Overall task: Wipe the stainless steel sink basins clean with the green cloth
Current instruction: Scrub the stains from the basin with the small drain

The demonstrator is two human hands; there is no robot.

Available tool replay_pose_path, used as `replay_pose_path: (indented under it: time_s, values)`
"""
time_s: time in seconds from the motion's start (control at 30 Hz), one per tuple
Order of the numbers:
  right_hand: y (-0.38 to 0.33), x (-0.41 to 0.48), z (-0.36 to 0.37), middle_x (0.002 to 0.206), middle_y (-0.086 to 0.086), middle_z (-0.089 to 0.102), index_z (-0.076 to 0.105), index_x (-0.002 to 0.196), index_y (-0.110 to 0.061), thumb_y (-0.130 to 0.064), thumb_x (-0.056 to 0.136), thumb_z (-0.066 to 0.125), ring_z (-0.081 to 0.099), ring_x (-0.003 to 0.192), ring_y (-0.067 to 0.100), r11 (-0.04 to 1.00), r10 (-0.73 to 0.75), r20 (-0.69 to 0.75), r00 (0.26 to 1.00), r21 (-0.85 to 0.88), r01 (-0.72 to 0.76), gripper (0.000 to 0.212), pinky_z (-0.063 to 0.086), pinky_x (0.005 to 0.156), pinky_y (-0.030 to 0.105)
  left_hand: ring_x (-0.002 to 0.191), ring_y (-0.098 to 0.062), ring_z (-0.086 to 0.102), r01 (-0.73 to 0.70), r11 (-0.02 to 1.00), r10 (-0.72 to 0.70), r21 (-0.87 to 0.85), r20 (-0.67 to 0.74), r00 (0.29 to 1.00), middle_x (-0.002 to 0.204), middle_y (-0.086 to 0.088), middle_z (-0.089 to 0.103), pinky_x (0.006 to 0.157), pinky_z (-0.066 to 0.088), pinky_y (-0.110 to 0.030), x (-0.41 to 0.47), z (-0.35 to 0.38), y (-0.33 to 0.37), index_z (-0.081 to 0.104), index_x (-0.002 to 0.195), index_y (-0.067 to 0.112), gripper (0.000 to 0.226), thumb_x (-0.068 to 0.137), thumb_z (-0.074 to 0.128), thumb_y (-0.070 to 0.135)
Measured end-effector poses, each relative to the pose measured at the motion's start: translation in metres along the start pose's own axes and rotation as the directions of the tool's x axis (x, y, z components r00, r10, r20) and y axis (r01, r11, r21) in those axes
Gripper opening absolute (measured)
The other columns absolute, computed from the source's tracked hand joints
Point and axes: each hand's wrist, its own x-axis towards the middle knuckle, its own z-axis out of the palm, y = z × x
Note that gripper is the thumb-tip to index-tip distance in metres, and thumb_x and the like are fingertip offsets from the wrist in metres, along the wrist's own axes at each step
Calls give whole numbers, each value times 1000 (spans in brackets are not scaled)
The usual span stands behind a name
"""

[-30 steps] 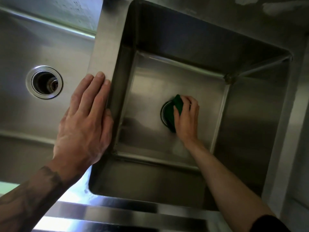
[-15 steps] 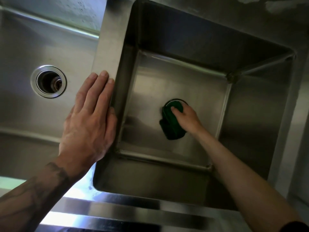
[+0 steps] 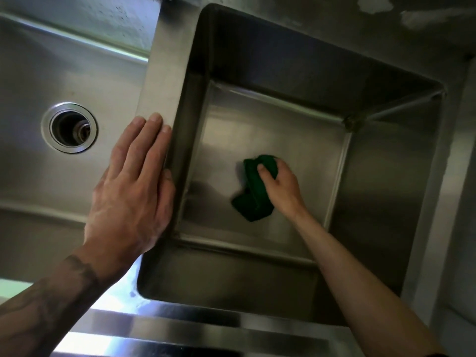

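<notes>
Brushed stainless steel fills my whole feed from the head camera, which looks straight down on a double sink. Biggest in view is the deep, square-cornered stainless steel right basin (image 3: 283,60), its walls dark and its flat floor catching a dull sheen. Beside it lies the shallower stainless steel left basin (image 3: 51,189), brighter and streaked with reflections. A flat steel divider (image 3: 167,73) runs between the two, and a polished steel front rim (image 3: 206,331) crosses the bottom of the picture with a hard white glare at its left end.

I see the tattooed bare left forearm (image 3: 51,300) coming up from the lower left corner. The left hand (image 3: 131,191) lies palm down along the divider, fingers straight and together, holding nothing, its thumb side at the edge of the right basin.

The bare right forearm (image 3: 347,266) reaches down into the right basin. The right hand (image 3: 280,186) is on its floor near the middle, fingers curled over the far edge of the crumpled dark green cloth (image 3: 253,199) and thumb lying across its top, pressing it to the steel. Part of the cloth spreads out toward the near left of the hand.

Smallest is the round chrome drain ring (image 3: 69,127) in the left basin, open and dark inside.
</notes>
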Motion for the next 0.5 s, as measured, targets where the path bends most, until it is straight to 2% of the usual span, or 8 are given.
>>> replay_pose_path:
  time_s: [0.07,0.13,0.2,0.27,0.37,0.5]
  values:
    - [3,9,-11,135,5,57,51,139,-21,-33,106,57,58,121,17,999,-27,-164,986,37,34,36,50,101,29,161,-36,26,11,1000,-11,2,7,1000,170,-17,33,126,35,-53,0,0,1,37,160,-1,56,107,43,14]
    - [14,17,-10,147,6,42,38,151,-24,-32,105,58,45,130,16,993,-93,-308,947,-92,68,51,45,109,33,161,-34,25,19,1000,-19,-1,21,1000,171,-16,32,126,35,-54,1,-1,1,36,161,0,57,107,44,15]
    - [28,20,1,149,11,35,37,153,-25,-36,101,63,40,133,26,960,-182,-350,919,-267,89,58,43,113,45,161,-35,25,17,1000,-17,-1,22,1000,171,-17,32,126,35,-54,1,-1,1,37,161,-1,57,107,44,15]
    - [39,14,19,151,16,33,40,153,-19,-38,97,68,38,136,31,933,-215,-340,915,-349,90,66,42,115,48,161,-36,26,7,1000,-7,3,20,1000,170,-18,33,126,35,-55,1,-1,1,38,160,-2,56,107,45,14]
    - [35,5,55,151,22,38,46,151,-9,-29,97,69,39,135,36,935,-233,-427,874,-344,82,61,38,116,50,160,-36,28,11,1000,-11,1,26,1000,170,-18,34,122,39,-57,1,-2,1,39,160,-3,56,106,46,13]
    - [4,13,93,147,24,42,53,144,-7,-15,95,67,41,132,37,956,-200,-499,843,-287,57,52,33,116,47,162,-32,25,20,999,-21,30,36,999,171,-14,32,118,44,-56,1,-3,1,37,161,0,58,106,46,15]
